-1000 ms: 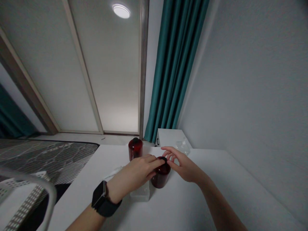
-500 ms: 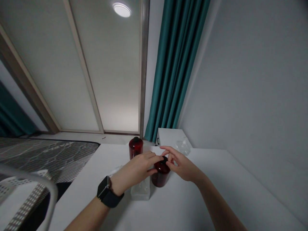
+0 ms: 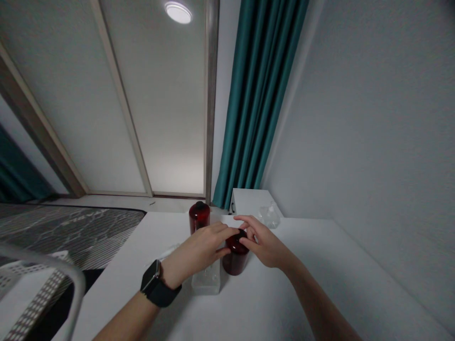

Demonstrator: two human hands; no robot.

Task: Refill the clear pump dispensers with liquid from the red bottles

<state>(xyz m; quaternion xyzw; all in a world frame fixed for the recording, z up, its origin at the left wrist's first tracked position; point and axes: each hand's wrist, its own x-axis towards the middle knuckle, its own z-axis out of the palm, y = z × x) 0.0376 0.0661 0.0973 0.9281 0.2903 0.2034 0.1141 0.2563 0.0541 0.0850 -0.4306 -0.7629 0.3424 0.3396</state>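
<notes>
A dark red bottle with a black cap stands upright on the white table, between my two hands. My left hand, with a black watch on its wrist, grips the bottle's left shoulder, its thumb low and fingers over the top. From the right, my right hand pinches the small black cap with thumb and fingers; the fingertips partly cover it. Behind my left hand stands a second red bottle with a black top, its lower part hidden. Under the left hand sits a clear plastic container, partly covered.
A crumpled clear plastic piece lies at the table's back, before a white cabinet. Some clear plastic lies left of my left hand. A white perforated basket with a grey handle is at lower left.
My right hand has shifted slightly left over the cap, and its thumb sits a little further across. The whole view has moved slightly; the bottles and my left hand look otherwise the same.
</notes>
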